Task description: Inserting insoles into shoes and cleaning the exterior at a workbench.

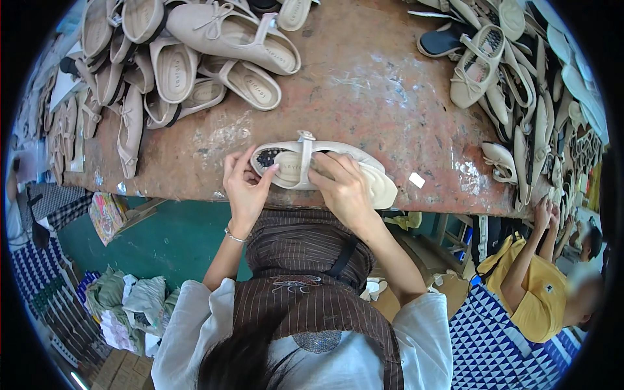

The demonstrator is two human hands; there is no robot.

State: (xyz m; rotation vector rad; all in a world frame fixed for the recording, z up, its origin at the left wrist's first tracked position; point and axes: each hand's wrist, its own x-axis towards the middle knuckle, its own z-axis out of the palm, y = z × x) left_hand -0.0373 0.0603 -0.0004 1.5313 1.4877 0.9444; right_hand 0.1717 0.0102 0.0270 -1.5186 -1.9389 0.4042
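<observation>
A beige strapped flat shoe (354, 151) lies sideways at the table's near edge, its heel to the left. Inside it sits a beige insole (288, 170); a dark, dotted patch of the shoe's bed shows at the heel. My left hand (246, 188) grips the heel end, thumb over the rim by the insole and fingers at the far side. With bent fingers, my right hand (341, 187) closes over the shoe's opening beside the strap, hiding part of the inside. A pale, rounded cream piece (380, 188) shows at the toe end, right of that hand.
Beige shoes (227, 39) are heaped at the far left of the worn table (351, 97). More shoes (478, 71) and stacked pale pieces crowd the right side. A small white scrap (416, 180) lies right of the toe. A co-worker in yellow (536, 292) sits at the right.
</observation>
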